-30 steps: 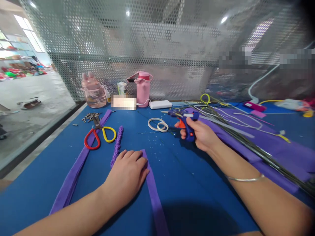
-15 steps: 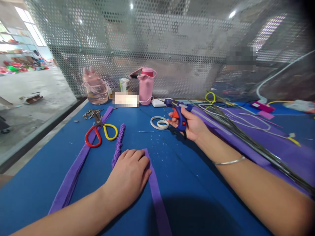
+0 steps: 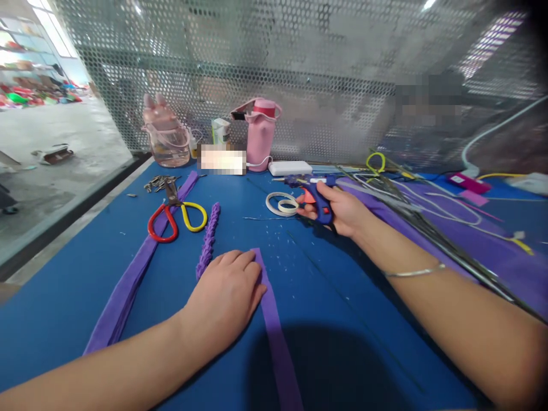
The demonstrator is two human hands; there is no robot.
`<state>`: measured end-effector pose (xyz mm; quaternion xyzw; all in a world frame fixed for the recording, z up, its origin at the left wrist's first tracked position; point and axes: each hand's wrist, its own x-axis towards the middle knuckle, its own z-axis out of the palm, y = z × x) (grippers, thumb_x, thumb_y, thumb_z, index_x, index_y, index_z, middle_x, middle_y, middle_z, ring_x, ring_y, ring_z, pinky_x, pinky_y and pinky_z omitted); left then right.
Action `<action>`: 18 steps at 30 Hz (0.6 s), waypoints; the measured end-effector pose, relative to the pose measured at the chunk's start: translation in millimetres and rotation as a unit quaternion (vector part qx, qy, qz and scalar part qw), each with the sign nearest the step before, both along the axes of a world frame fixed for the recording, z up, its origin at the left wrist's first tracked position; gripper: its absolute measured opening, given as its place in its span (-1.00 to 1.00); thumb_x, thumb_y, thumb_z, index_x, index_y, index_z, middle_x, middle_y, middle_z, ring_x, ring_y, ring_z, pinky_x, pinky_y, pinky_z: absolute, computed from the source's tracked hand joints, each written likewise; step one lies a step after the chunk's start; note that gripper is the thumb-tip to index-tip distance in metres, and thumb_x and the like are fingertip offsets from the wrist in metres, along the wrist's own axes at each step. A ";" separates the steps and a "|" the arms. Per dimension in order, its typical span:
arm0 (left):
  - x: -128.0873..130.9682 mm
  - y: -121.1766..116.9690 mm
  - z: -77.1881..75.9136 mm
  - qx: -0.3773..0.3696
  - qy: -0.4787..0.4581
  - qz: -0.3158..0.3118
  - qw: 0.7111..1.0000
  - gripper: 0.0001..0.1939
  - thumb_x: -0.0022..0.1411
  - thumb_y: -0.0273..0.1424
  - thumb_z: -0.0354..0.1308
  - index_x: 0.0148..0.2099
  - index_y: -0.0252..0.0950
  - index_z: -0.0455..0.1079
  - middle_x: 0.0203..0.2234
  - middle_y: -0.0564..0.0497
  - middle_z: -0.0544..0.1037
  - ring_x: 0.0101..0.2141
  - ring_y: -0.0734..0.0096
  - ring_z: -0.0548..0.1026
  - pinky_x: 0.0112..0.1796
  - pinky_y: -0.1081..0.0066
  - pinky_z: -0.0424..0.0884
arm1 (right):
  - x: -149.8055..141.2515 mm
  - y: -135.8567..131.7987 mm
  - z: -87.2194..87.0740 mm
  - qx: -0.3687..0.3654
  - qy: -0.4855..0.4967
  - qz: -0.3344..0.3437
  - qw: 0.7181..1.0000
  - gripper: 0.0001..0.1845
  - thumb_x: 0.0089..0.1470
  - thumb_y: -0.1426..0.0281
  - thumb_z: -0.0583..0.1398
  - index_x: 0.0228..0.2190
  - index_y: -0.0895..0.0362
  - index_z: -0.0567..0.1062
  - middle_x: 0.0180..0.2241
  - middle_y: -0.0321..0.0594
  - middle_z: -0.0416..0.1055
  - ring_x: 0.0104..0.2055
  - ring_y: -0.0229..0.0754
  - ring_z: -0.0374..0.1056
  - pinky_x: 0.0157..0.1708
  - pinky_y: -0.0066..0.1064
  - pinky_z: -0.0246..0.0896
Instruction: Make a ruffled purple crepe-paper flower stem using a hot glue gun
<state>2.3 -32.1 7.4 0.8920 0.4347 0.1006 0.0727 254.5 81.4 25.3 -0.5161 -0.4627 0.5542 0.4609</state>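
Note:
My left hand (image 3: pixel 225 297) lies flat, fingers together, on the top end of a purple felt strip (image 3: pixel 276 342) that runs toward me on the blue table (image 3: pixel 334 308). Just left of that hand lies a short braided purple piece (image 3: pixel 209 240). My right hand (image 3: pixel 342 208) is closed round a blue glue gun (image 3: pixel 314 194) with an orange trigger, its nozzle pointing left. The gun is held low over the table, beside two white tape rolls (image 3: pixel 281 204).
Red-and-yellow scissors (image 3: pixel 175 220) rest on a long purple strip (image 3: pixel 128 285) at the left. A pink bottle (image 3: pixel 262 137), a clear pink jug (image 3: pixel 166 142) and a white power bank (image 3: pixel 290 167) stand by the mesh wall. Green wire stems (image 3: pixel 432 234) and purple fabric (image 3: pixel 483 245) cover the right.
My right hand lifted the glue gun, then brought it slightly left and lower near the tape rolls. My left hand stayed flat on the strip. The view shifted downward a little.

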 end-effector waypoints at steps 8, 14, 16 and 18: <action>0.8 -3.2 1.9 -0.001 0.007 0.018 1.000 -0.72 0.34 -0.29 -0.03 -0.08 -0.26 0.45 -0.06 -0.09 0.49 -0.06 0.13 0.42 0.05 -0.03 0.25 | -14.4 -22.2 4.2 0.053 -0.036 0.009 0.998 -0.70 0.20 0.20 0.14 -0.45 0.14 0.45 -0.54 -0.27 0.44 -0.58 -0.32 0.31 -0.44 -0.44 0.34; 5.0 -8.0 0.4 0.022 0.048 0.034 0.998 -0.68 0.37 -0.30 -0.09 -0.05 -0.26 0.45 -0.13 -0.13 0.48 -0.14 0.10 0.42 -0.19 0.08 0.37 | 2.8 -89.4 8.5 0.077 -0.193 0.113 0.972 -0.57 0.04 -0.06 0.18 -0.34 0.07 0.41 -0.43 -0.23 0.46 -0.57 -0.29 0.25 -0.57 -0.41 0.23; 5.4 -8.6 -0.7 0.030 0.061 0.040 0.997 -0.68 0.37 -0.30 -0.09 -0.04 -0.25 0.44 -0.10 -0.14 0.47 -0.16 0.11 0.41 -0.25 0.12 0.37 | 2.8 -95.7 7.2 0.082 -0.215 0.130 0.964 -0.56 0.06 -0.06 0.15 -0.36 0.07 0.40 -0.43 -0.21 0.45 -0.55 -0.27 0.24 -0.59 -0.41 0.19; 5.5 -8.4 -1.6 0.034 0.068 0.040 0.996 -0.68 0.37 -0.29 -0.09 -0.03 -0.24 0.44 -0.09 -0.12 0.47 -0.19 0.13 0.41 -0.29 0.15 0.35 | 0.4 -96.5 4.7 0.089 -0.240 0.147 0.955 -0.57 0.11 -0.04 0.11 -0.37 0.08 0.40 -0.43 -0.20 0.44 -0.54 -0.27 0.23 -0.58 -0.41 0.18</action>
